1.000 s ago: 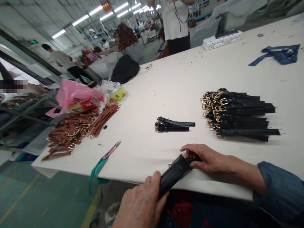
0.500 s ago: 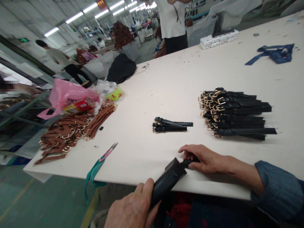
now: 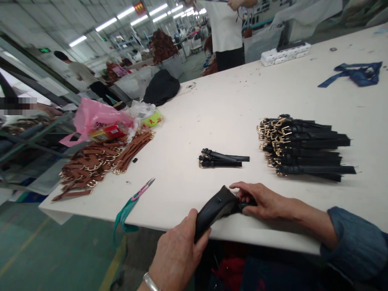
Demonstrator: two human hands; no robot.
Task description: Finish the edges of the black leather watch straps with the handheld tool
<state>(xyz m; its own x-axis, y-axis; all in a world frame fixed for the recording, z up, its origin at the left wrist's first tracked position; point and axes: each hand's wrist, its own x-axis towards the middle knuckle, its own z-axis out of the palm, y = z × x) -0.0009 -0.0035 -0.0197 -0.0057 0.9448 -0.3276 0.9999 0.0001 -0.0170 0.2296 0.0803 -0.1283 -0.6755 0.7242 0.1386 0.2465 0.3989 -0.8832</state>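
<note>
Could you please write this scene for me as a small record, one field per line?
Left hand: grips a black leather-like piece
Right hand: at the piece's far end; exact grip partly hidden
Beyond the hands: small group of black straps
Table right: larger pile of gold-buckled black straps
Table left: brown straps, pink bag
Near edge: pink-handled snips, teal strip hanging over the white table's edge

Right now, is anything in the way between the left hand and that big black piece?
Nothing visible: the left hand grips the black piece directly, at its near end. The right hand is by the far end, holding a smaller dark item.
</note>
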